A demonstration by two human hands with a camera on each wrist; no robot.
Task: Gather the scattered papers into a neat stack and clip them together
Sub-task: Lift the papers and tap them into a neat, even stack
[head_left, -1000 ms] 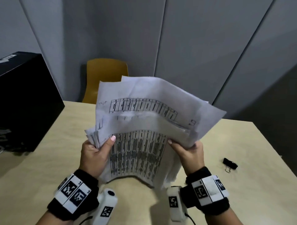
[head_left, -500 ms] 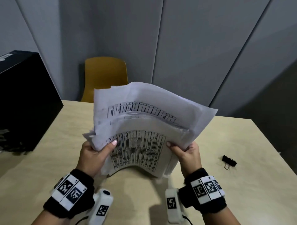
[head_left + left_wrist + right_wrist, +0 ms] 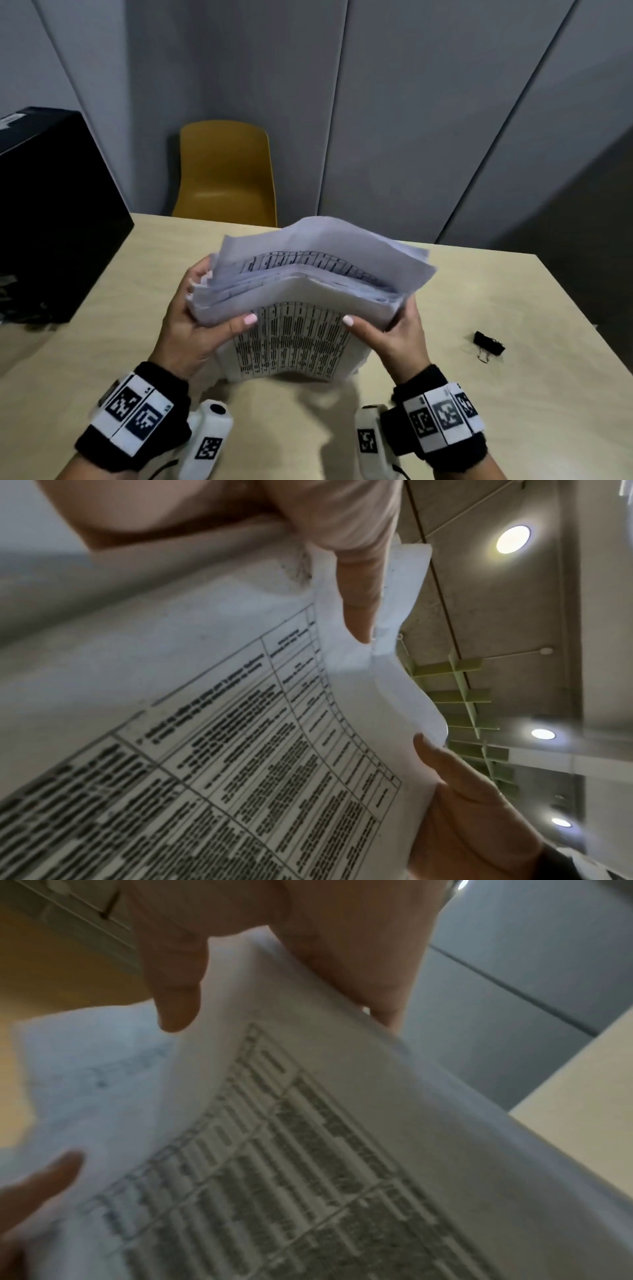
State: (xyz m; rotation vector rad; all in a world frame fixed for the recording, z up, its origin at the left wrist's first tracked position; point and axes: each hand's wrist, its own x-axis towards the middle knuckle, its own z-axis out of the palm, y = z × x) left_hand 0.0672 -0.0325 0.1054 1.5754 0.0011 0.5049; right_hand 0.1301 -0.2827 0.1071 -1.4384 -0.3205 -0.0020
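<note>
Black binder clip shows only overhead.

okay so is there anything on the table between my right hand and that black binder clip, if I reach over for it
Nothing visible is in the way. The black binder clip with wire handles lies alone on the pale wooden table, off to the right of the right hand, with only bare tabletop between them. That hand and the left hand both grip the bowed stack of printed papers.

Black wristbands bearing white square-coded tags.
</note>
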